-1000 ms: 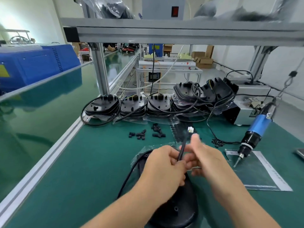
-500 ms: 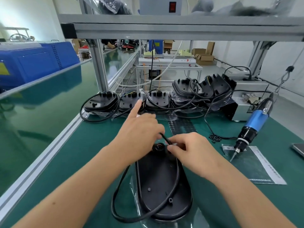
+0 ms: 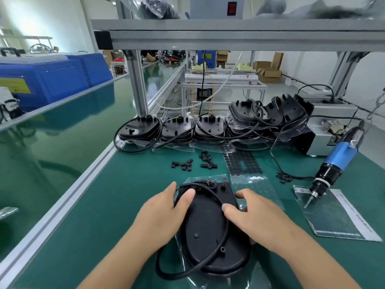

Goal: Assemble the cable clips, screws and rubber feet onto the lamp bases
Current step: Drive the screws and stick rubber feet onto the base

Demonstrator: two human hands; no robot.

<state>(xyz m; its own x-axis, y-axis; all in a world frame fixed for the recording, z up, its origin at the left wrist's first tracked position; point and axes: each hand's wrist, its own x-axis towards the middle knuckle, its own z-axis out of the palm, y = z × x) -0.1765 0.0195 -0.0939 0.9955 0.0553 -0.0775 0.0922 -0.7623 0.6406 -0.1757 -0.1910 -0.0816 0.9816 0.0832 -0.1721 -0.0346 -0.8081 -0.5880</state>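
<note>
— Left hand (image 3: 164, 211), right hand (image 3: 256, 217): how are they placed?
— The base (image 3: 208, 230) is gripped at both sides, thumbs laid on top; it is rested on the tabletop (image 3: 116, 205), cable (image 3: 224, 205) looped around.

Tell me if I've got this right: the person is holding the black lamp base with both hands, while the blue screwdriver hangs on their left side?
Not quite. The blue screwdriver hangs on the person's right side, over a sheet at the far right of the bench, as the head view shows. The rest stands: the left hand and right hand both hold the black lamp base.
</note>
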